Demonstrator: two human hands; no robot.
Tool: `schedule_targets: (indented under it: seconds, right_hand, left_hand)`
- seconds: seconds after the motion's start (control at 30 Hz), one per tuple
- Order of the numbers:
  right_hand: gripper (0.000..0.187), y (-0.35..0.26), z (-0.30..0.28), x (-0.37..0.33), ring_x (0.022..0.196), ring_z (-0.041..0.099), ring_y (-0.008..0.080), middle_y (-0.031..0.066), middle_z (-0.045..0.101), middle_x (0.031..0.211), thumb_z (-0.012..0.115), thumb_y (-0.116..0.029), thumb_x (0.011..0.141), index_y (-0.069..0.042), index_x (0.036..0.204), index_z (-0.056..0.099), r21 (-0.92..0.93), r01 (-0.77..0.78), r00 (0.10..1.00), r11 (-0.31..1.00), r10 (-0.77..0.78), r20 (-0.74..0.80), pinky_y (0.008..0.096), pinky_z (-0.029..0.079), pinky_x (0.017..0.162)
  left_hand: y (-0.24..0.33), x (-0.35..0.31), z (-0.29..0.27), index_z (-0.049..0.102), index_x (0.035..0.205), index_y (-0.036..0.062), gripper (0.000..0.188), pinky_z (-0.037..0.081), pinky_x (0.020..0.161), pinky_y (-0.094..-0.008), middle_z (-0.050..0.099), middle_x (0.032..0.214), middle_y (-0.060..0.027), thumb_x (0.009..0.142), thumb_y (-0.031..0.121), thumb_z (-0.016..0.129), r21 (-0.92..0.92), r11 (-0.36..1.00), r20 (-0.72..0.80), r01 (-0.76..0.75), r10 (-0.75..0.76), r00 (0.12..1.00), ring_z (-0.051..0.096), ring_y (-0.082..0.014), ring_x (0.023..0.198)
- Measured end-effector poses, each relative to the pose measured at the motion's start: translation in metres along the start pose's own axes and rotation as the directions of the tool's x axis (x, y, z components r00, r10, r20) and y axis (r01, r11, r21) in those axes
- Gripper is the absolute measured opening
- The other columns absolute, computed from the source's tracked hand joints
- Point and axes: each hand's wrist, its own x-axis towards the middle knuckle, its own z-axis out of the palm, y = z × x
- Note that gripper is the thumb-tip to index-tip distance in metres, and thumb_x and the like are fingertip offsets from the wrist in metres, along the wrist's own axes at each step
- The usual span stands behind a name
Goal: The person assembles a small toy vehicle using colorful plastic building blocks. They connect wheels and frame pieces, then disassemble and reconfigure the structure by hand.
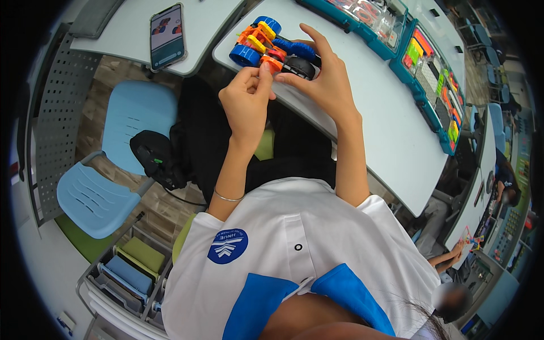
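A toy vehicle [259, 38] built from orange, yellow, blue and black plastic parts sits at the near left end of the white table. It has blue wheels on its left side and a rounded black part [300, 67] at the right. My right hand [328, 76] curves around that right end, thumb on the near side and fingers on the far side. The thumb and fingers of my left hand [249, 99] are pinched together at an orange piece [272, 63] on the vehicle's near side. Whatever lies between those fingertips is mostly hidden.
A phone [168, 39] with a lit screen lies on the neighbouring table at the left. Open teal cases [422, 107] of colourful building parts line the table's far side. Blue chairs [139, 119] and a black bag [156, 158] are at my left. Other people work at the far right.
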Motion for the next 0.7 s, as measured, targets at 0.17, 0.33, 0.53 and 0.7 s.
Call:
schedule_targets:
  seconds: [0.17,0.33,0.53,0.7]
  right_hand:
    - [0.089,0.004,0.002,-0.001,0.1,0.07,0.032,0.0179,0.071,0.108,0.091,-0.033,0.065,-0.006,0.139,0.048,-0.134,0.027,0.999,0.991,-0.032,-0.038,0.0377,0.054,0.091]
    - [0.09,0.004,-0.001,-0.001,0.1,0.07,0.0312,0.0175,0.071,0.108,0.091,-0.033,0.066,-0.006,0.14,0.047,-0.066,0.016,0.999,0.998,-0.019,-0.041,0.0381,0.054,0.091]
    - [0.085,0.004,-0.006,-0.002,0.096,0.072,0.0303,0.0187,0.071,0.108,0.089,-0.031,0.07,-0.004,0.139,0.047,-0.029,0.015,1.0,0.999,-0.015,-0.011,0.037,0.055,0.088]
    - [0.081,-0.001,-0.009,-0.003,0.102,0.07,0.0243,0.0157,0.07,0.113,0.086,-0.027,0.073,-0.007,0.141,0.048,0.003,-0.037,0.999,0.999,0.037,0.013,0.034,0.054,0.092]
  left_hand:
    - [0.002,0.009,-0.012,0.068,0.083,-0.003,0.034,0.028,0.036,-0.0203,0.062,0.057,-0.0054,0.101,0.024,0.058,-0.25,0.915,0.217,0.318,-0.267,0.939,0.042,-0.004,0.036]
    - [0.007,0.015,-0.023,0.065,0.081,-0.0025,0.037,0.024,0.035,-0.0188,0.053,0.055,-0.0016,0.102,0.027,0.057,-0.399,0.734,0.414,0.549,-0.39,0.822,0.035,-0.0024,0.034]
    - [0.01,0.009,-0.022,0.051,0.066,0.0078,0.042,0.02,0.035,-0.0183,0.043,0.051,0.0033,0.103,0.028,0.056,-0.442,0.65,0.488,0.618,-0.403,0.774,0.031,-0.0013,0.034]
    - [-0.006,0.008,-0.023,0.05,0.068,0.0085,0.041,0.021,0.036,-0.0188,0.043,0.053,0.0034,0.104,0.027,0.053,-0.5,0.513,0.605,0.697,-0.369,0.706,0.033,-0.0016,0.035]
